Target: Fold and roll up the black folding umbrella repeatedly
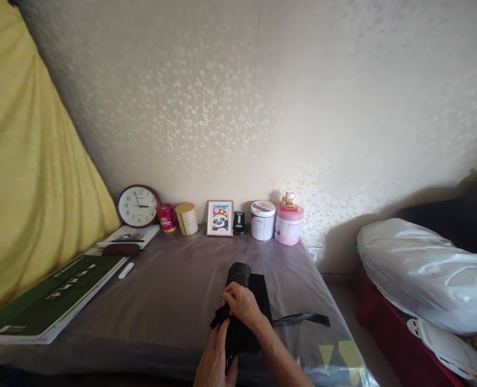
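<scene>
A black rolled-up fabric bundle (239, 273) lies lengthwise on the table, with a flat black flap beside its right side. From the flap a black strap (306, 319) stretches right across the table cover. My right hand (242, 305) rests over the upper part of the roll, fingers bent and pressed onto the fabric. Lower down, my left hand (217, 352) grips the left side and near end of the bundle, its thumb by the bottom edge. What the bundle contains, if anything, is hidden.
Along the wall stand a round clock (139, 206), a magenta tin (166, 218), a yellow-lidded can (187, 219), a framed panda picture (220, 218) and two tubs, purple-and-white (262, 221) and pink (289, 226). A green book (56, 293) lies left. A white bag (427, 274) sits right.
</scene>
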`<state>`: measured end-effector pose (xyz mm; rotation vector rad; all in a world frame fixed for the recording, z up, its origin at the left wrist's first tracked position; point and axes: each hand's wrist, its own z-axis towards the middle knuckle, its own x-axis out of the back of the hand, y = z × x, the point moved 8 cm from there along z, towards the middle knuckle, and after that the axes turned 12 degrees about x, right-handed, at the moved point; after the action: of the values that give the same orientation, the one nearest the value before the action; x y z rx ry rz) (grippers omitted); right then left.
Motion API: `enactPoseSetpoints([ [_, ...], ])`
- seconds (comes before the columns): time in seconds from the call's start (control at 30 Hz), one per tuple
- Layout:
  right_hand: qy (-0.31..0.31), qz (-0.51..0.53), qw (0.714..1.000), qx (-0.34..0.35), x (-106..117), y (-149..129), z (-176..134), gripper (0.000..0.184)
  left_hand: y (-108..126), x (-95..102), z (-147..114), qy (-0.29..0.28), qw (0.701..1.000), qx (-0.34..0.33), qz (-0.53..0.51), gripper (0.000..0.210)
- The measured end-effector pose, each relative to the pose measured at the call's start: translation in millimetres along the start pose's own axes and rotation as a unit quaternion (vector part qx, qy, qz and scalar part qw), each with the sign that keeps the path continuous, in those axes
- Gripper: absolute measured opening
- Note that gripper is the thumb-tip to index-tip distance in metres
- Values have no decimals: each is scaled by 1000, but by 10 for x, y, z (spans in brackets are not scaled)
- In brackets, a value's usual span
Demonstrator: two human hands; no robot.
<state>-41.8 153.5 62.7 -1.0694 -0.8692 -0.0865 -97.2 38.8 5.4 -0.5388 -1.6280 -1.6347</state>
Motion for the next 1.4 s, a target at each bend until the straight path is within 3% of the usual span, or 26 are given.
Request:
enactPoseSetpoints([
  [0.1, -4, 12, 1000, 6, -29, 7, 7, 15, 13, 134, -4, 24, 999, -28, 25, 42],
  [0.2, -6, 12, 1000, 10, -33, -11, 15, 15, 99, 354, 39, 114, 990, -23, 79, 29],
  [0.27, -5, 1, 1000, 8, -22, -22, 22, 16, 177, 384, 70, 146, 984, -31, 102, 31],
  [0.4, 13, -48, 999, 5, 20, -42, 29, 14, 200, 76, 98, 95, 988, -61, 102, 59],
  [0.53, 8, -51, 998, 23, 3, -105, -25, 17, 53, -149, 65, 83, 994, -22, 62, 69],
  [0.73, 52, -83, 980, 171, 136, -310, -232, 21, 1, -240, 80, 34, 997, 28, 63, 72],
  [0.87, 66, -105, 963, 239, 159, -236, -261, 23, 12, -241, 126, -7, 995, 78, 58, 76],
  [1.0, 44, -130, 962, 235, 79, -45, -89, 26, 32, -233, 148, -58, 987, 135, 65, 78],
  [1.2, 26, -149, 962, 227, 70, 150, 300, 30, 62, -204, 154, -114, 977, 171, 59, 81],
  [1.4, 65, -154, 975, 147, 192, 398, 620, 30, 37, -204, 150, -139, 972, 169, 89, 89],
])
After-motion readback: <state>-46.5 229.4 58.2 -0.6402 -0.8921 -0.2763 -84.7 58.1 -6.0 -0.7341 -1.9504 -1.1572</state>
